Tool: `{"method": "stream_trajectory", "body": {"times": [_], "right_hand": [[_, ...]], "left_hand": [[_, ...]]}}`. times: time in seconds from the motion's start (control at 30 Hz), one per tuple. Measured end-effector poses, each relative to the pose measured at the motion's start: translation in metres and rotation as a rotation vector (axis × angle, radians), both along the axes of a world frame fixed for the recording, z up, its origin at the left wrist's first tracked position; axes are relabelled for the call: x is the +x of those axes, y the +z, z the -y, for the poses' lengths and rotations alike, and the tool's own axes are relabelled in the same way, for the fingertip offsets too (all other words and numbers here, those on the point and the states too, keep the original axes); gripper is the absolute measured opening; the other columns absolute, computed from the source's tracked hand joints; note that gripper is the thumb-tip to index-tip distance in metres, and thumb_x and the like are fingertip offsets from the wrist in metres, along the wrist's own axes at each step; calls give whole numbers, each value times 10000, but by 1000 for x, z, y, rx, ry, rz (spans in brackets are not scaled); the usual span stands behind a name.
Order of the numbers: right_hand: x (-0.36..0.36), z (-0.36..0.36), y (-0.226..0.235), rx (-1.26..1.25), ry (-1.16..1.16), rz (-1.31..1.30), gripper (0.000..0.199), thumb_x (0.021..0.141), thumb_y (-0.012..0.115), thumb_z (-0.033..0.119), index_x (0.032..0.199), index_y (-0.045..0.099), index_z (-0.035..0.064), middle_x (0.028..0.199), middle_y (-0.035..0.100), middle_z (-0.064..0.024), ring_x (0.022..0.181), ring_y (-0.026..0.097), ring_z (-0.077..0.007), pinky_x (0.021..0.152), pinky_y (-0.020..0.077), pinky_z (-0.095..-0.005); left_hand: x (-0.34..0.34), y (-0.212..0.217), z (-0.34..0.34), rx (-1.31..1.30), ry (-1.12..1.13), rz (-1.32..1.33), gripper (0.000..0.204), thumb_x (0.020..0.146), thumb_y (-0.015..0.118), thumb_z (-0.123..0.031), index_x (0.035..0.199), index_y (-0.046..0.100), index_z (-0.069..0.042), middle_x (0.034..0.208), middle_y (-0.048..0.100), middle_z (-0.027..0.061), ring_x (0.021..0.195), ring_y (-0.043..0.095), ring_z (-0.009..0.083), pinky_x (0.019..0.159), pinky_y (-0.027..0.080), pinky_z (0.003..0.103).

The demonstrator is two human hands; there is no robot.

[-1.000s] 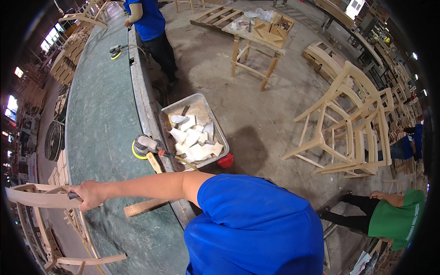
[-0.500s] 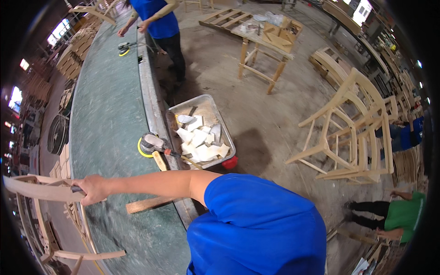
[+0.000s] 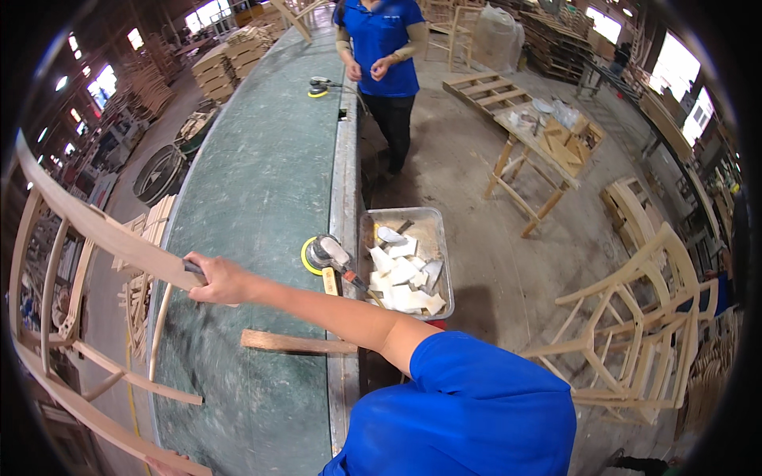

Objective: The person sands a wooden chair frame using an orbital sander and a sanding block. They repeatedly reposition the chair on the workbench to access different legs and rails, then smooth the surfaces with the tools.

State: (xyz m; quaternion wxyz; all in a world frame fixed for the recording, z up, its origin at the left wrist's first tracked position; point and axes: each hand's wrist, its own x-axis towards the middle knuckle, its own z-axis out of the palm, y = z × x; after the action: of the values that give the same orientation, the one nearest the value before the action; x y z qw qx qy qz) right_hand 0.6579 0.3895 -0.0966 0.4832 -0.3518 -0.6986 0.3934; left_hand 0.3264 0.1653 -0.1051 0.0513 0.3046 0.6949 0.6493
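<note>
A pale wooden chair frame (image 3: 119, 238) with curved rails leans over the left edge of a green-topped bench (image 3: 238, 206). At the end of its upper curved rail, my right hand (image 3: 218, 279) is closed around a small dark object (image 3: 193, 268), which lies against the wood; its kind is hard to make out. Low at the left, my left hand (image 3: 171, 462) shows only in part, its fingers around the lower rail of the frame. A short wooden stick (image 3: 294, 342) rests on the bench below my right forearm.
A sander with a yellow pad (image 3: 325, 254) sits at the bench edge, beside a plastic bin (image 3: 443, 262) of white scraps. Another sander (image 3: 319, 87) lies farther off, near a person in blue (image 3: 389, 47). Wooden chairs (image 3: 627, 333) and a small table (image 3: 548, 143) stand on the right.
The view has swung, so the bench and bin sit farther right. The chair frame's upper rail now slopes more steeply. My left hand has come into sight at the bottom.
</note>
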Motion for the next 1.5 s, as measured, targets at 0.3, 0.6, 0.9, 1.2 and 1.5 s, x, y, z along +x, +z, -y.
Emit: {"method": "stream_trajectory", "body": {"times": [0.3,0.6,0.9,1.2,1.5], "right_hand": [[1,7,1,-10,56,-43,667,745,673,341,1276,436,16,934,650,-204,854,648,-296,762,483,-373],[6,9,-1,13,35,1,675,748,673,361,1278,435,18,913,652,-192,822,649,-289,752,487,-373],[8,13,-2,0,57,-40,664,741,666,360,1263,447,13,882,642,-178,794,641,-262,728,483,-358],[9,13,-5,24,48,-52,660,733,678,353,1253,452,14,887,639,-179,798,635,-271,734,479,-359],[10,13,-7,-7,42,-32,657,742,689,355,1257,449,26,890,641,-178,809,638,-270,743,479,-360]], "left_hand": [[-15,-1,13,7,-28,115,548,951,476,-441,1339,399,-61,766,472,35,640,478,95,584,442,242],[-9,-3,8,-62,-30,-52,608,840,562,-612,1091,500,-62,726,431,15,610,471,101,574,423,272],[-21,-9,15,-140,-18,-63,656,832,564,-622,1184,520,-70,775,443,13,697,493,97,616,422,270],[-2,-3,18,-78,-51,22,600,843,589,-578,1158,525,-71,773,444,12,662,480,92,593,423,252],[4,-1,17,-62,-23,-30,575,836,594,-590,1060,509,-68,718,416,0,597,458,94,554,423,245]]}}
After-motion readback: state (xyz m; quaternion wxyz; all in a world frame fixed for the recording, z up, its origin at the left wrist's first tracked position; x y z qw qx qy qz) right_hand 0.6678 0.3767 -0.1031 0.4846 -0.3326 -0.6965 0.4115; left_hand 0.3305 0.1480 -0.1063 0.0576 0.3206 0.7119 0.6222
